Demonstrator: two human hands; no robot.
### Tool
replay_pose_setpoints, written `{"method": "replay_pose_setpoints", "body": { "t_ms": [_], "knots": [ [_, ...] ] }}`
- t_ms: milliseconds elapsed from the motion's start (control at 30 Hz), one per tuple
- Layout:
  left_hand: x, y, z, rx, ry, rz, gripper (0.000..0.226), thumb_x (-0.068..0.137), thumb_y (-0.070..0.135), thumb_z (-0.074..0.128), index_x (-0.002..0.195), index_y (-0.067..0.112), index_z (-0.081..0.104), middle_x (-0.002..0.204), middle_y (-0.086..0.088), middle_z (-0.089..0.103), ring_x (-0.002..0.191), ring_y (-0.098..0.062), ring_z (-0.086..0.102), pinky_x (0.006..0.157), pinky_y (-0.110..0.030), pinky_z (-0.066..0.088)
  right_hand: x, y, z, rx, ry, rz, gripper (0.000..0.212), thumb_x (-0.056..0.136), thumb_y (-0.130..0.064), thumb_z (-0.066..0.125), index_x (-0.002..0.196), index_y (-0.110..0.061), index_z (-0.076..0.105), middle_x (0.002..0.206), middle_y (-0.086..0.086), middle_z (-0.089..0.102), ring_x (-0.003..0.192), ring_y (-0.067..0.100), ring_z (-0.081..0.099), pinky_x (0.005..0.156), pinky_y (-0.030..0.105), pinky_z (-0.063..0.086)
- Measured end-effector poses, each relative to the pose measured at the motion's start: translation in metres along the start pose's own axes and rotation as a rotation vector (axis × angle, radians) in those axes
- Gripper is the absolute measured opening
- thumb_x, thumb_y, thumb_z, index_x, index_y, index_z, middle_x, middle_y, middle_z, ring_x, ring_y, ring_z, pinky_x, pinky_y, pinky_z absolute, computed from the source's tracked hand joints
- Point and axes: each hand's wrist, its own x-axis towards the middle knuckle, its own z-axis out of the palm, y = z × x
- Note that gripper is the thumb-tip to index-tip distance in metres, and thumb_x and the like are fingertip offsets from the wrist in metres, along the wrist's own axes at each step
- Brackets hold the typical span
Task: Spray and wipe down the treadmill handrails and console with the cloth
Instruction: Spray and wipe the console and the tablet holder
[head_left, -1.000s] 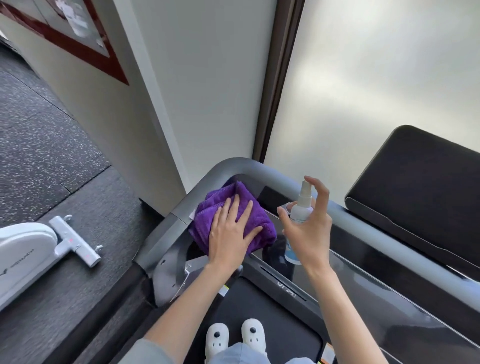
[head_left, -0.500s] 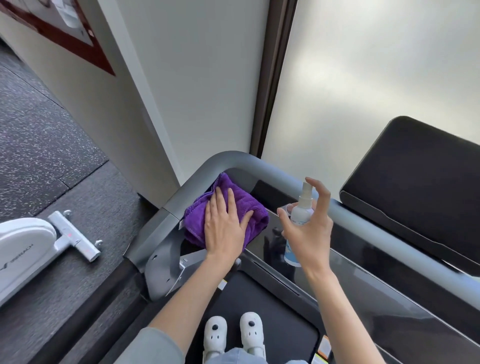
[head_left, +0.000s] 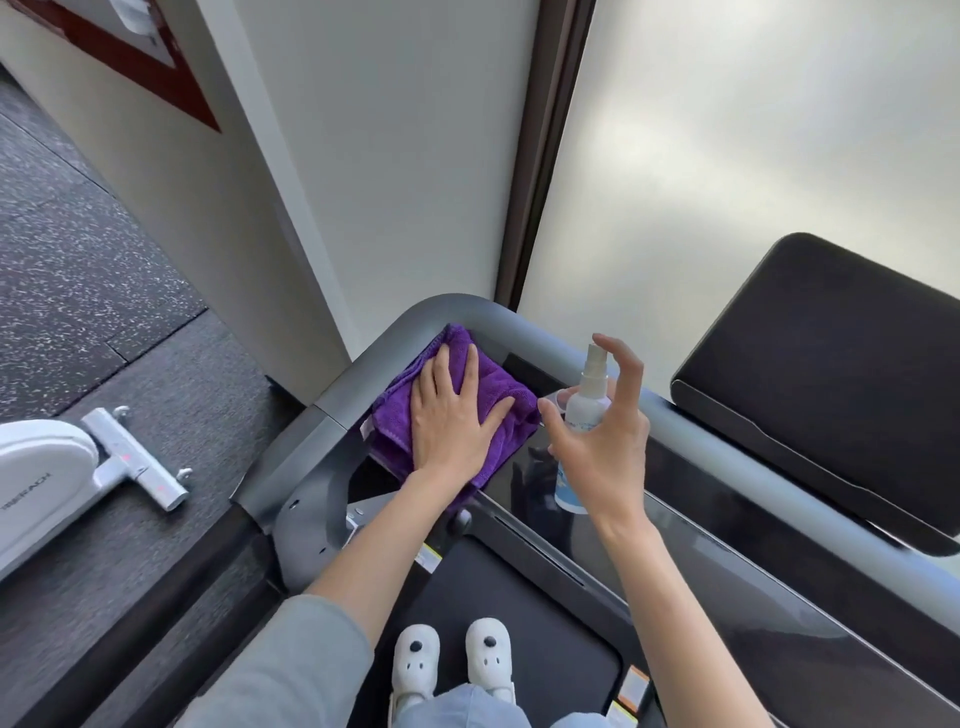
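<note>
The left hand (head_left: 457, 421) lies flat on the purple cloth (head_left: 498, 395), fingers straight and a little spread, pressing it down on the dark glossy console (head_left: 675, 483). The cloth is folded in several layers and sits in the corner of the console, just inside the bend of the grey handrail (head_left: 467, 306), touching it on the far side of the hand.

Just to the right of this hand, the right hand (head_left: 602, 441) holds the spray bottle (head_left: 584, 410) upright above the console. The thumb and the lower fingers are curled around the body of the bottle, and the index finger is bent over the white nozzle; I cannot tell if it touches the top. The bottle is semi-clear with a blue label; the liquid level inside is not visible. The bottle is near the cloth but apart from it.

Below the hands are the black belt (head_left: 545, 623) and two white slippers (head_left: 452, 660). Left of the treadmill, on the floor, stands a white machine (head_left: 47, 467).
</note>
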Motion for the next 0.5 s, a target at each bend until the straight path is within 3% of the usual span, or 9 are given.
{"method": "replay_pose_setpoints", "body": {
  "t_ms": [133,267,333,433,500],
  "knots": [
    [-0.032,-0.019,0.001,-0.050,0.076,0.052,0.084,0.092,0.069,0.012,0.149,0.013,0.036,0.149,-0.017,0.041,0.136,-0.033,0.040,0.112,-0.045,0.032,-0.001,-0.003,0.005,0.019,-0.013,-0.004,0.068,0.083,-0.004,0.071,0.129,-0.041,0.036,0.071,-0.005,0.069,0.060,0.020,0.066,0.074,0.048,0.059],
    [-0.050,-0.031,0.007,-0.048,0.086,0.032,0.078,0.096,0.066,0.014,0.145,0.014,0.044,0.145,-0.015,0.046,0.129,-0.034,0.046,0.105,-0.045,0.041,-0.003,0.003,0.000,0.021,-0.005,0.023,0.068,0.084,-0.005,0.072,0.127,-0.043,0.037,0.070,-0.003,0.068,0.060,0.021,0.065,0.072,0.048,0.059],
    [-0.035,-0.022,0.005,-0.035,0.075,0.019,0.076,0.094,0.065,0.016,0.146,0.016,0.042,0.149,-0.015,0.041,0.130,-0.037,0.044,0.106,-0.049,0.038,-0.003,0.007,-0.006,0.012,0.005,0.024,0.069,0.083,-0.004,0.073,0.127,-0.044,0.037,0.070,-0.004,0.068,0.060,0.020,0.065,0.071,0.049,0.059],
    [0.003,0.008,0.000,-0.010,-0.013,-0.011,0.075,0.090,0.066,0.009,0.155,0.028,0.018,0.158,-0.017,0.017,0.140,-0.041,0.023,0.115,-0.052,0.018,-0.001,0.011,-0.013,-0.006,0.032,0.035,0.069,0.083,-0.003,0.073,0.128,-0.041,0.038,0.070,-0.004,0.068,0.060,0.018,0.065,0.072,0.046,0.059],
    [0.018,0.023,0.001,-0.038,-0.003,-0.053,0.076,0.089,0.065,0.011,0.155,0.028,0.014,0.157,-0.020,0.017,0.140,-0.045,0.021,0.114,-0.054,0.017,-0.001,0.012,-0.014,-0.003,0.045,0.040,0.068,0.083,-0.004,0.073,0.128,-0.040,0.038,0.070,-0.003,0.068,0.058,0.018,0.064,0.070,0.046,0.059]
  ]
}}
